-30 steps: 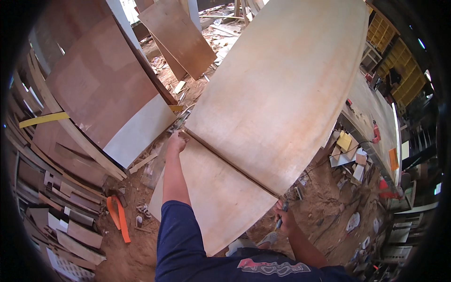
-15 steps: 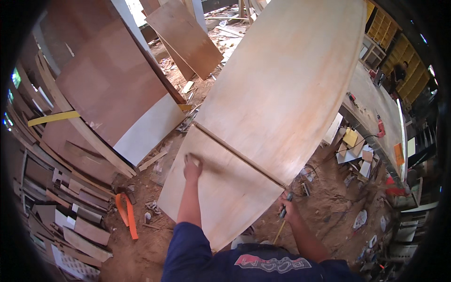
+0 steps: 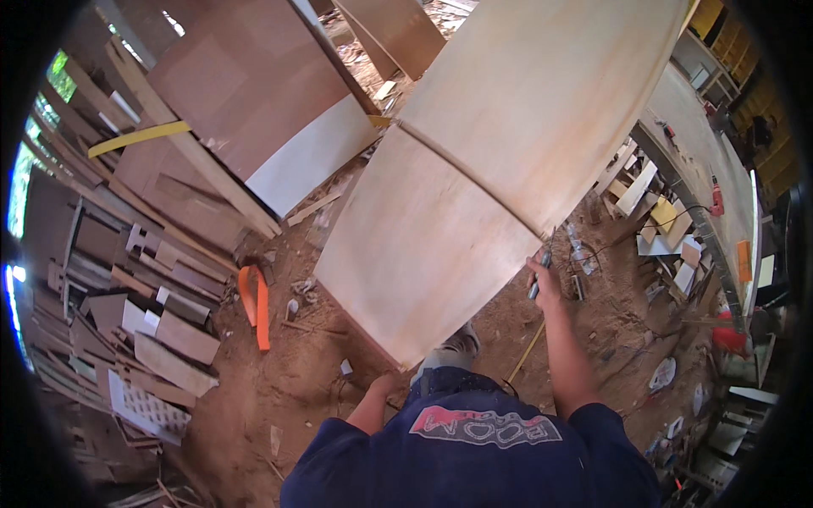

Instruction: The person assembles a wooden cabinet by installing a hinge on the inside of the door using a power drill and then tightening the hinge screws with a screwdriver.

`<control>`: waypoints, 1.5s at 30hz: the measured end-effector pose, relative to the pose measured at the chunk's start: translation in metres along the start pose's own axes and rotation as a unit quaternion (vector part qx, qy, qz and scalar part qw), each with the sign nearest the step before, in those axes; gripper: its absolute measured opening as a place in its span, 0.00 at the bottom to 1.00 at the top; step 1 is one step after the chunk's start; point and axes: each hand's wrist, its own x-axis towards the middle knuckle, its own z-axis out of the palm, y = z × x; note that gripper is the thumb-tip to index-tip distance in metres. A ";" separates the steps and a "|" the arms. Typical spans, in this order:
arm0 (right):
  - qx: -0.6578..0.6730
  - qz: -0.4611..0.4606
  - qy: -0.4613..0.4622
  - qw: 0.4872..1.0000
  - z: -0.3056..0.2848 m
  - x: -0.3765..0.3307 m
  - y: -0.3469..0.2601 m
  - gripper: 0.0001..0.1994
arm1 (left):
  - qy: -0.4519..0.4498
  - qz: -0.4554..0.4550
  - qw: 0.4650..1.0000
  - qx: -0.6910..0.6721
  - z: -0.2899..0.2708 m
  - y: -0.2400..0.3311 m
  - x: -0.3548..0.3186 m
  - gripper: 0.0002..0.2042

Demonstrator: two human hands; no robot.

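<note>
sawdust-covered workshop floor [image 3: 279, 381] is strewn with offcuts. leaning brown boards [image 3: 246, 93] are seen at upper left. a large pale plywood sheet [image 3: 474, 169] is held tilted above the floor, gripped at its right edge by the right hand [image 3: 542, 275], clenched there with a pencil-like tool [image 3: 536, 284]. the left hand [image 3: 383, 385] is placed at the sheet's lower corner, grip hidden. an orange strap [image 3: 257, 305] lies alongside.

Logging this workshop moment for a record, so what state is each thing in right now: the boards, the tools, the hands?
Large plywood sheet: tilted, near corner down by the person, a thin strip lying across it.
Right hand: at the sheet's right edge, closed on a small tool.
Left hand: low by the sheet's near corner, grip unclear.
Brown panels: leaning, stacked.
Orange tool: lying on the dirt floor.
</note>
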 end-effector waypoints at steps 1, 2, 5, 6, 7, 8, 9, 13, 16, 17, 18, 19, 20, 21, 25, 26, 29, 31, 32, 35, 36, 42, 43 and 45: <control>-0.006 -0.002 -0.001 1.000 -0.001 -0.005 0.002 0.35 | 0.059 -0.001 0.998 -0.024 0.002 0.009 -0.004 0.24; -0.022 -0.017 0.007 1.000 -0.002 -0.011 0.008 0.35 | 0.110 0.000 0.993 -0.049 -0.004 0.021 -0.014 0.21; -0.027 -0.035 0.031 0.999 0.004 -0.034 0.047 0.32 | 0.186 -0.131 0.954 -0.195 -0.026 0.045 -0.054 0.18; -0.016 -0.042 0.049 0.998 0.007 -0.042 0.065 0.28 | 0.211 -0.244 0.898 -0.298 -0.028 0.049 -0.070 0.19; -0.042 -0.046 0.030 0.998 0.011 -0.048 0.085 0.33 | 0.214 -0.251 0.897 -0.293 -0.022 0.050 -0.083 0.19; -0.037 -0.039 0.023 0.998 0.018 -0.062 0.106 0.33 | 0.265 -0.255 0.874 -0.318 -0.010 0.050 -0.098 0.21; -0.027 -0.012 0.011 0.999 0.025 -0.078 0.128 0.30 | 0.314 -0.258 0.847 -0.341 0.002 0.049 -0.113 0.23; -0.039 0.061 0.010 0.997 0.031 -0.143 0.214 0.23 | 0.264 -0.278 0.849 -0.365 0.047 0.066 -0.171 0.24; -0.063 0.109 0.025 0.992 0.022 -0.178 0.248 0.22 | 0.184 -0.312 0.828 -0.428 0.058 0.080 -0.208 0.25; -0.075 0.151 0.022 0.985 0.024 -0.191 0.259 0.22 | 0.223 -0.331 0.831 -0.389 0.085 0.074 -0.221 0.25; -0.082 0.157 0.011 0.984 0.022 -0.204 0.269 0.22 | 0.256 -0.347 0.832 -0.350 0.108 0.072 -0.231 0.26; -0.108 0.152 0.012 0.982 0.015 -0.214 0.278 0.22 | 0.255 -0.354 0.826 -0.357 0.116 0.071 -0.237 0.26; -0.132 0.147 0.010 0.980 0.008 -0.222 0.289 0.22 | 0.216 -0.357 0.836 -0.356 0.121 0.068 -0.245 0.26; -0.137 0.152 0.003 0.979 -0.001 -0.232 0.300 0.22 | 0.177 -0.360 0.845 -0.354 0.125 0.064 -0.250 0.26; -0.203 0.222 0.022 0.954 -0.034 -0.243 0.337 0.20 | 0.231 -0.354 0.848 -0.319 0.107 0.056 -0.266 0.25; -0.217 0.235 0.014 0.947 -0.038 -0.247 0.344 0.19 | 0.258 -0.375 0.819 -0.349 0.097 0.054 -0.270 0.24; -0.218 0.247 0.016 0.944 -0.028 -0.245 0.359 0.18 | 0.316 -0.383 0.778 -0.385 0.085 0.024 -0.269 0.23; -0.213 0.245 0.021 0.945 -0.013 -0.238 0.356 0.18 | 0.328 -0.374 0.768 -0.403 0.071 0.001 -0.265 0.22; -0.218 0.238 0.011 0.947 0.002 -0.234 0.349 0.18 | 0.327 -0.369 0.768 -0.409 0.066 -0.009 -0.260 0.22; -0.234 0.195 0.008 0.952 0.059 -0.218 0.330 0.18 | 0.407 -0.337 0.720 -0.450 0.045 -0.050 -0.242 0.20; -0.243 0.162 0.011 0.956 0.073 -0.210 0.322 0.19 | 0.404 -0.328 0.722 -0.456 0.034 -0.069 -0.232 0.20; -0.443 -0.011 0.014 0.896 0.163 -0.144 0.273 0.21 | 0.432 -0.287 0.710 -0.476 -0.022 -0.227 -0.126 0.18; -0.504 -0.029 0.015 0.863 0.180 -0.134 0.254 0.21 | 0.406 -0.290 0.732 -0.463 -0.046 -0.250 -0.104 0.19; -0.546 -0.062 0.050 0.834 0.193 -0.105 0.235 0.21 | 0.359 -0.284 0.774 -0.437 -0.129 -0.281 -0.071 0.22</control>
